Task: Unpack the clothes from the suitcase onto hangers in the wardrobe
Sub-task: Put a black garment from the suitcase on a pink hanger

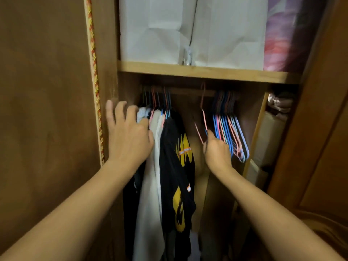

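Observation:
I face the open wardrobe, whose wooden rail point(190, 92) runs under a shelf. Several hung clothes crowd the rail's left end: a black T-shirt with yellow print point(177, 166) and a white garment point(152, 185) beside it. My left hand point(128, 136) presses against these clothes with its fingers spread. My right hand point(216, 151) grips the lower part of an empty pink hanger point(202, 117), whose hook is at the rail. A bunch of empty blue and pink hangers point(231, 129) hangs just right of it. The suitcase is out of view.
A wooden shelf point(207, 72) above the rail carries white storage bags point(188, 29) and a pink-purple bundle point(282, 34). A right side compartment holds folded items point(273, 132). Wardrobe doors point(47, 110) stand open on both sides. A gap lies between clothes and empty hangers.

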`<state>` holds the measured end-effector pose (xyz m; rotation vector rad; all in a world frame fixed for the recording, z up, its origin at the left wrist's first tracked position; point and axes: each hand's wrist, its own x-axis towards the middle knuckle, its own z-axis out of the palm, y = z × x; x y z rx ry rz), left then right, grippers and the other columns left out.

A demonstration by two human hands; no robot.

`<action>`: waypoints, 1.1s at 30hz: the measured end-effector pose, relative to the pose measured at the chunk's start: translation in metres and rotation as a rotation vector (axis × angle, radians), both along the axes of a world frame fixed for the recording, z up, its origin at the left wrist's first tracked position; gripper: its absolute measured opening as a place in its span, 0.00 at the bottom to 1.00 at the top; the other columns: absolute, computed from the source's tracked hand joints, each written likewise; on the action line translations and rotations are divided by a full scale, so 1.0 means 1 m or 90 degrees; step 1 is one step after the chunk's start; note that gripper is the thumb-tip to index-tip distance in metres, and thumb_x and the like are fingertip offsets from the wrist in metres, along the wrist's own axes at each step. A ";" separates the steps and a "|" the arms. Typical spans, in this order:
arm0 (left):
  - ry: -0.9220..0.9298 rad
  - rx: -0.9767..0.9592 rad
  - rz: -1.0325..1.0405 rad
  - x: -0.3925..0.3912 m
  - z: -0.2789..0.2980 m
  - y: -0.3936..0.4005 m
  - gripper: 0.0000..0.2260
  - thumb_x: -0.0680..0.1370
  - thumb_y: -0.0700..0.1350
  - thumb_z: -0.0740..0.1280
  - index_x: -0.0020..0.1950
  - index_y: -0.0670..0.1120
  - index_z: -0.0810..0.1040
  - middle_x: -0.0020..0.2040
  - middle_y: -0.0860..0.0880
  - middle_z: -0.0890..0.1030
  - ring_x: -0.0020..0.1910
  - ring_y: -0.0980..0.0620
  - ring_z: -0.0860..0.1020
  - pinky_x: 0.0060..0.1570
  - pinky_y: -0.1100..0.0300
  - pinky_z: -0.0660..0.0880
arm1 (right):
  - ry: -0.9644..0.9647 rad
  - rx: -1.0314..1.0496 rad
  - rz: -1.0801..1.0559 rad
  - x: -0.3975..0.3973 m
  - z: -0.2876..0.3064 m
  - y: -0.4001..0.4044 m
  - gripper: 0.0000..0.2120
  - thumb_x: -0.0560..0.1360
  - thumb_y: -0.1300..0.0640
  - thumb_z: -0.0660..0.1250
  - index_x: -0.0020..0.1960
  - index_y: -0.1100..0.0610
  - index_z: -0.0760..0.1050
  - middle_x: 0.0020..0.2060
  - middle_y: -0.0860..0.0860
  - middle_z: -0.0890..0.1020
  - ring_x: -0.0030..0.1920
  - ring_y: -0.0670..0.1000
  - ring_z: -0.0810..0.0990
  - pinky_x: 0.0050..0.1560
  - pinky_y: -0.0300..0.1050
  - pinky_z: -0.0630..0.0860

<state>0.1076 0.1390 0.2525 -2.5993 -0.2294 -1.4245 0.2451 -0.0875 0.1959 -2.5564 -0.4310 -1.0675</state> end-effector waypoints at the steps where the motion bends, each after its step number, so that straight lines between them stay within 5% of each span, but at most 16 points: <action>1: 0.004 -0.017 -0.040 0.008 -0.011 -0.009 0.12 0.75 0.48 0.65 0.51 0.44 0.86 0.59 0.42 0.77 0.67 0.37 0.68 0.77 0.38 0.52 | -0.005 0.015 0.011 -0.011 -0.013 -0.005 0.19 0.80 0.62 0.62 0.71 0.61 0.70 0.38 0.55 0.81 0.37 0.56 0.81 0.39 0.51 0.78; 4: 0.070 -0.238 -0.219 0.027 -0.060 -0.063 0.11 0.75 0.46 0.62 0.46 0.45 0.83 0.50 0.43 0.78 0.53 0.39 0.75 0.56 0.46 0.73 | -0.063 0.058 0.014 -0.054 -0.066 -0.023 0.20 0.77 0.60 0.62 0.68 0.61 0.74 0.35 0.56 0.81 0.34 0.58 0.80 0.35 0.49 0.77; 7: 0.254 -0.571 -0.393 0.036 -0.139 -0.137 0.11 0.77 0.48 0.60 0.42 0.45 0.79 0.45 0.42 0.79 0.48 0.38 0.78 0.50 0.51 0.75 | -0.067 0.072 0.003 -0.114 -0.138 -0.046 0.20 0.74 0.58 0.61 0.64 0.61 0.78 0.31 0.56 0.79 0.30 0.60 0.78 0.31 0.49 0.75; 10: 0.437 -0.799 -0.481 0.017 -0.226 -0.210 0.15 0.78 0.52 0.56 0.43 0.46 0.78 0.47 0.36 0.80 0.48 0.37 0.80 0.53 0.43 0.77 | 0.022 0.079 -0.024 -0.196 -0.213 -0.085 0.14 0.73 0.63 0.66 0.57 0.63 0.81 0.27 0.55 0.77 0.27 0.59 0.75 0.31 0.51 0.75; 12: 0.572 -0.978 -0.539 -0.024 -0.277 -0.253 0.10 0.83 0.51 0.60 0.48 0.50 0.78 0.45 0.43 0.80 0.42 0.46 0.79 0.44 0.52 0.75 | 0.119 0.112 -0.051 -0.263 -0.265 -0.116 0.16 0.73 0.65 0.68 0.60 0.62 0.79 0.30 0.55 0.76 0.31 0.59 0.75 0.34 0.51 0.74; 14: 0.727 -1.018 -0.591 -0.076 -0.322 -0.283 0.09 0.84 0.43 0.60 0.52 0.49 0.79 0.41 0.49 0.81 0.37 0.53 0.78 0.39 0.57 0.73 | 0.220 0.161 -0.073 -0.328 -0.311 -0.140 0.19 0.78 0.63 0.64 0.69 0.60 0.75 0.35 0.55 0.78 0.36 0.57 0.76 0.39 0.51 0.74; 18: 0.931 -0.924 -0.639 -0.176 -0.401 -0.316 0.09 0.84 0.39 0.60 0.55 0.48 0.80 0.43 0.48 0.83 0.38 0.57 0.78 0.38 0.63 0.75 | 0.330 0.340 -0.158 -0.446 -0.372 -0.167 0.14 0.82 0.57 0.61 0.67 0.55 0.75 0.44 0.52 0.83 0.44 0.53 0.80 0.46 0.50 0.76; 21: 1.021 -0.717 -0.664 -0.245 -0.471 -0.344 0.09 0.82 0.40 0.63 0.51 0.50 0.81 0.43 0.48 0.83 0.39 0.58 0.79 0.45 0.60 0.74 | 0.386 0.517 -0.301 -0.528 -0.423 -0.193 0.13 0.82 0.49 0.61 0.60 0.52 0.79 0.50 0.47 0.82 0.51 0.47 0.79 0.55 0.47 0.75; 26: 1.229 -0.511 -0.736 -0.366 -0.594 -0.409 0.11 0.79 0.31 0.64 0.56 0.42 0.81 0.48 0.52 0.84 0.46 0.66 0.80 0.49 0.75 0.71 | 0.478 0.841 -0.508 -0.611 -0.542 -0.253 0.27 0.72 0.39 0.65 0.68 0.47 0.73 0.58 0.50 0.80 0.58 0.48 0.80 0.64 0.52 0.75; 29: 1.361 -0.392 -0.742 -0.418 -0.692 -0.447 0.09 0.78 0.39 0.65 0.56 0.44 0.82 0.47 0.48 0.84 0.46 0.52 0.81 0.48 0.63 0.77 | 0.421 0.932 -0.599 -0.638 -0.618 -0.303 0.32 0.70 0.38 0.68 0.72 0.47 0.69 0.63 0.47 0.77 0.64 0.46 0.76 0.69 0.48 0.71; 31: 1.364 -0.151 -0.833 -0.433 -0.765 -0.472 0.13 0.75 0.51 0.64 0.54 0.47 0.82 0.47 0.46 0.85 0.47 0.44 0.82 0.49 0.50 0.78 | 0.329 1.020 -0.618 -0.644 -0.671 -0.337 0.20 0.78 0.49 0.68 0.68 0.52 0.72 0.57 0.48 0.81 0.57 0.44 0.80 0.64 0.42 0.75; 33: 1.318 0.088 -0.912 -0.432 -0.824 -0.494 0.16 0.77 0.58 0.64 0.57 0.51 0.81 0.52 0.48 0.85 0.52 0.43 0.81 0.49 0.48 0.78 | 0.247 1.113 -0.608 -0.644 -0.720 -0.360 0.10 0.83 0.54 0.61 0.62 0.55 0.74 0.45 0.53 0.83 0.42 0.49 0.81 0.51 0.43 0.78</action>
